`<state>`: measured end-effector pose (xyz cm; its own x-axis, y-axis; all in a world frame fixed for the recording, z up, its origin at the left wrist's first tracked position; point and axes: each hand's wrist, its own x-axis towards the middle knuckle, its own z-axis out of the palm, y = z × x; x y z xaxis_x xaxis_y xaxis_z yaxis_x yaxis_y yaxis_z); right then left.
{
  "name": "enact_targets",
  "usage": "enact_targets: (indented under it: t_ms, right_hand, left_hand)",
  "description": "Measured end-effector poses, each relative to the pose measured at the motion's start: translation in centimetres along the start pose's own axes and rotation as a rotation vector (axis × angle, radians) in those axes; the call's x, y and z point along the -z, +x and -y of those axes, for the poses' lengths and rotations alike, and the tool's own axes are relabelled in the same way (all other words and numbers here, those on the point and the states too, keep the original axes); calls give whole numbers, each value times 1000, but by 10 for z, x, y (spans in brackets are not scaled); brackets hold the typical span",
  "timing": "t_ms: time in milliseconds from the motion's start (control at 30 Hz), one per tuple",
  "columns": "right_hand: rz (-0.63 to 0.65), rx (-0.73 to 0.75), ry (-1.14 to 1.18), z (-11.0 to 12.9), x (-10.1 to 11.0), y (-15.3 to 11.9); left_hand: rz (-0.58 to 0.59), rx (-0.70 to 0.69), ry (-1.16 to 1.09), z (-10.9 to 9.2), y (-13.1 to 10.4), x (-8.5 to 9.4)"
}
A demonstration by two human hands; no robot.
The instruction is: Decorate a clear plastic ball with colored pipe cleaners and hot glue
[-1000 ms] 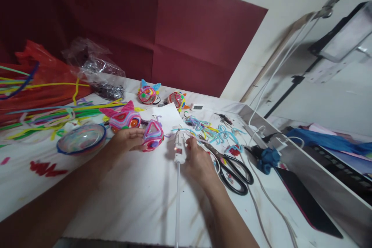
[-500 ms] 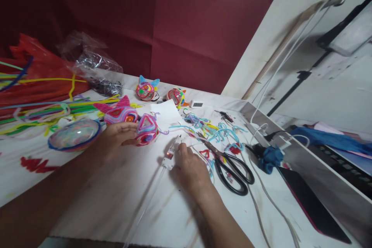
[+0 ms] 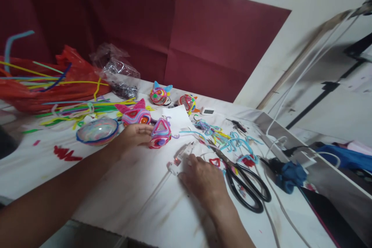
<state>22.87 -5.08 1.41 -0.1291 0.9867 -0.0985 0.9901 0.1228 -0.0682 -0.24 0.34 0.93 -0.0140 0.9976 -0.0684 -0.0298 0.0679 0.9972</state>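
My left hand [image 3: 136,135] is closed at the left edge of a small mask [image 3: 161,131] covered in pink, blue and purple pipe cleaner, its fingers reaching along that edge. Just behind these fingers sits another mask [image 3: 135,114] with pink ears and an orange eye. My right hand [image 3: 205,176] has its fingers curled at the side of a white glue gun [image 3: 181,155] with a small red light; its handle is hidden by the hand. A clear bowl-shaped shell [image 3: 97,130] with a blue rim rests left of my left hand.
Black-handled scissors [image 3: 245,186] lie right of my right hand, beside tangled pipe-cleaner scraps [image 3: 223,135]. Two finished-looking masks, one blue-eared [image 3: 159,95] and one orange-eared [image 3: 187,103], stand at the back. Red twisted pieces [image 3: 66,154] and a red bag [image 3: 78,69] are at left.
The whole view has shifted, so most things appear farther right and slightly lower. Both hands keep nearly the same places beside the mask and glue gun; the glue gun looks slightly turned.
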Motion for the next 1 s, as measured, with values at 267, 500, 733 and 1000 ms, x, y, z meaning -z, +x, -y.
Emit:
enact_targets:
  t_ms: [267, 500, 733, 1000]
  right_hand:
    - [-171, 95, 75, -10, 3, -3]
    - [-383, 299, 479, -13, -13, 8]
    - [-351, 364, 779, -8, -8, 28]
    - [-78, 453, 1043, -7, 7, 40]
  left_hand:
    - [102, 8, 61, -1, 3, 5]
    - [175, -35, 141, -6, 1, 6]
    - [315, -74, 181, -12, -3, 11]
    - [423, -64, 179, -14, -6, 9]
